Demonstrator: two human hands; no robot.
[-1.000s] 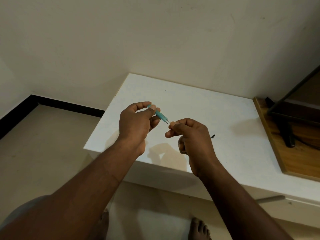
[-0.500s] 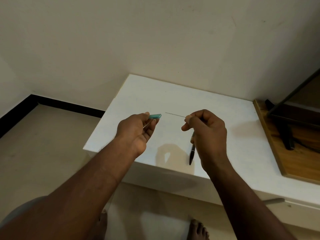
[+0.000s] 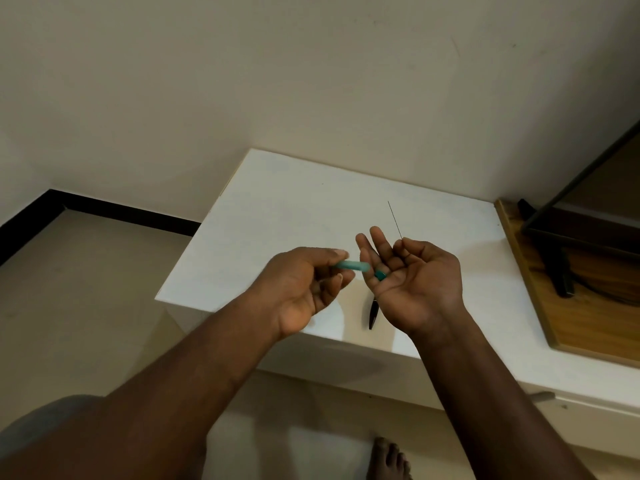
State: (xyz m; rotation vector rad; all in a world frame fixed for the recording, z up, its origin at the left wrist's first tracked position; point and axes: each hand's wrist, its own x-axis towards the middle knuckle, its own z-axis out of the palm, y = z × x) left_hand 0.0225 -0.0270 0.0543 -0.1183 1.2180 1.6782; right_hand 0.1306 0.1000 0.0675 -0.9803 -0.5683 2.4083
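**White table (image 3: 277, 202), beige wall: needle (image 3: 394, 220) and teal sleeve (image 3: 351, 266) held apart**

Both items are held above the table's front edge. The left hand (image 3: 304, 285) pinches the teal sleeve between thumb and fingertips. The right hand (image 3: 412, 275), palm up, pinches the needle at its base, tip pointing away. Its other fingers are straight, and a small teal cap (image 3: 381, 274) rests on them. Needle judged light, stiff, sharp, easily bent; grasp low, near the base. A black pen (image 3: 373, 311) lies by the front edge.
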